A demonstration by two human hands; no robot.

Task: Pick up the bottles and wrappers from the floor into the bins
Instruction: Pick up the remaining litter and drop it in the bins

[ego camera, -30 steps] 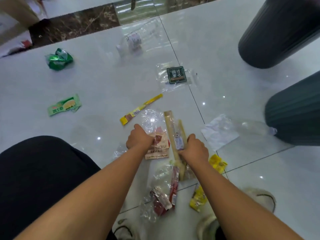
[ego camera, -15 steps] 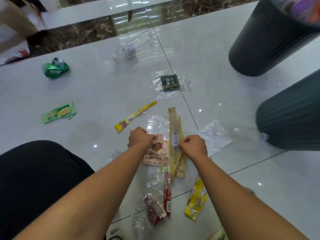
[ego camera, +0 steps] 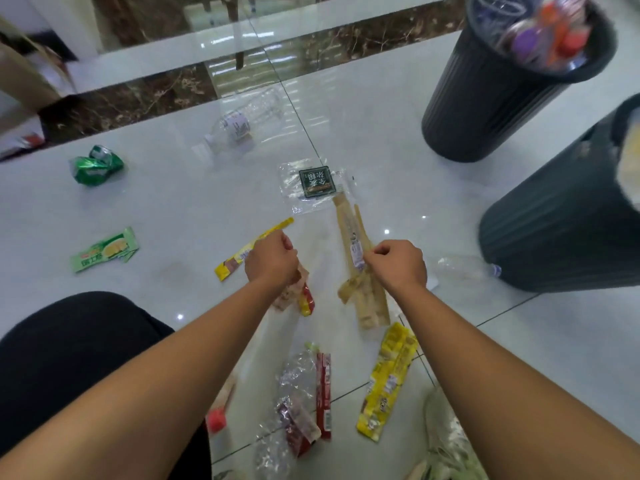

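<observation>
Centre frame: a crumpled red wrapper (ego camera: pixel 305 300) is gripped by the left hand (ego camera: pixel 272 263). Long tan wrappers (ego camera: pixel 347 230) are pinched by the right hand (ego camera: pixel 400 266). A dark bin (ego camera: pixel 554 244) is seen at right.

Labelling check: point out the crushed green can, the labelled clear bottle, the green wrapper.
crushed green can (ego camera: pixel 97 166), head view, dented middle.
labelled clear bottle (ego camera: pixel 237 125), head view, its label.
green wrapper (ego camera: pixel 104 251), head view, printed face.
</observation>
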